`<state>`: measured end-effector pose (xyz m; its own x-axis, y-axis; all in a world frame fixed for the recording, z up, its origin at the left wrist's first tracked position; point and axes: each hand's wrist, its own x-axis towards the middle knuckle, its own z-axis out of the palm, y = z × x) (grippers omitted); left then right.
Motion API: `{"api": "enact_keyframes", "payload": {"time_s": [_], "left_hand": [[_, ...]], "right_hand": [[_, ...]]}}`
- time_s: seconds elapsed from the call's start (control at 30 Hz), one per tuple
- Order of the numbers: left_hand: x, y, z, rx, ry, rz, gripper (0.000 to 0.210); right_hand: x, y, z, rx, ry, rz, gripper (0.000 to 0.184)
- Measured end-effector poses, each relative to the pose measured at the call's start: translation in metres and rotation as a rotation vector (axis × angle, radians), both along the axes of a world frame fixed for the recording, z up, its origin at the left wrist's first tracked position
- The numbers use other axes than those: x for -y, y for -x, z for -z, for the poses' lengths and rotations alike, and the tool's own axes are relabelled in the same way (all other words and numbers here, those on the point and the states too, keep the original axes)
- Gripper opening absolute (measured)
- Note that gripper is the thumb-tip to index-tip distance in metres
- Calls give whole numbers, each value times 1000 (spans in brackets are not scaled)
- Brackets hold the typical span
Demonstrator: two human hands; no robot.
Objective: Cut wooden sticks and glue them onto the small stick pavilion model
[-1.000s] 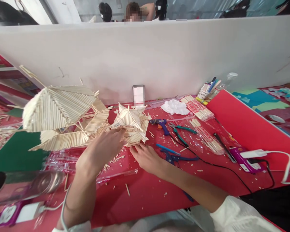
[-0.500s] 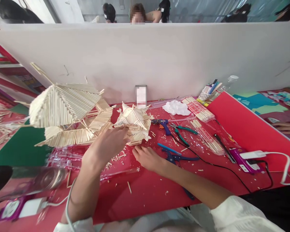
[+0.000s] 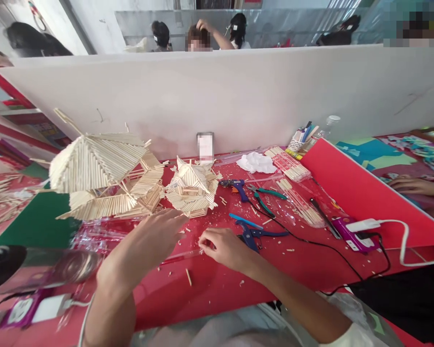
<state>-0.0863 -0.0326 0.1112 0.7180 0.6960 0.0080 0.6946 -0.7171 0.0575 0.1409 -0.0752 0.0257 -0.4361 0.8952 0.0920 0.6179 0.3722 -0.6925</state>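
Observation:
My left hand [image 3: 150,241] is raised in front of the small pavilion model, its fingers stretched out and holding nothing. Thumb and forefinger of my right hand [image 3: 222,245] meet in a pinch low over the table; anything between the tips is too small to make out. The small stick-built pavilion model [image 3: 191,180] stands just beyond both hands, apart from them. To its left is a larger model with a wide stick roof [image 3: 94,164] and a stick walkway [image 3: 108,206]. Blue-handled cutters [image 3: 252,236] lie right beside my right hand.
On the red table [image 3: 177,299] lie a glue gun [image 3: 238,187], green-handled pliers [image 3: 269,193], packs of sticks [image 3: 300,202] and scattered offcuts. A red board [image 3: 376,202] leans at right. A purple power strip [image 3: 354,236] trails cables. A white partition [image 3: 238,96] closes the back.
Both hands have drawn back from the small pavilion model towards me. My left hand has let go of it and its fingers have straightened. The view has tilted up slightly.

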Motion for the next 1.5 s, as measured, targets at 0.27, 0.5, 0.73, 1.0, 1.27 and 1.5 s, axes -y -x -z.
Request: {"api": "enact_keyframes", "payload": {"time_s": [0.27,0.5,0.73,1.0,1.27,1.5], "left_hand": [[29,13,12,96,-5,-82,40],[40,-6,73,390,372,-298,34],[37,-5,101,619,202,-393,25],[28,9,105,391,-96,-357,30],[13,36,98,46,-179,-707,59],[17,30,101,92,-268,-637,54]], "right_hand": [[-2,15,2,-97,-28,21,10],[1,23,2,-184,-6,42,11],[-6,22,18,-416,215,34,20],[-1,-19,9,-831,831,-28,35],[-41,-68,9,175,54,243,25],[-79,-30,27,385,-32,243,36]]}}
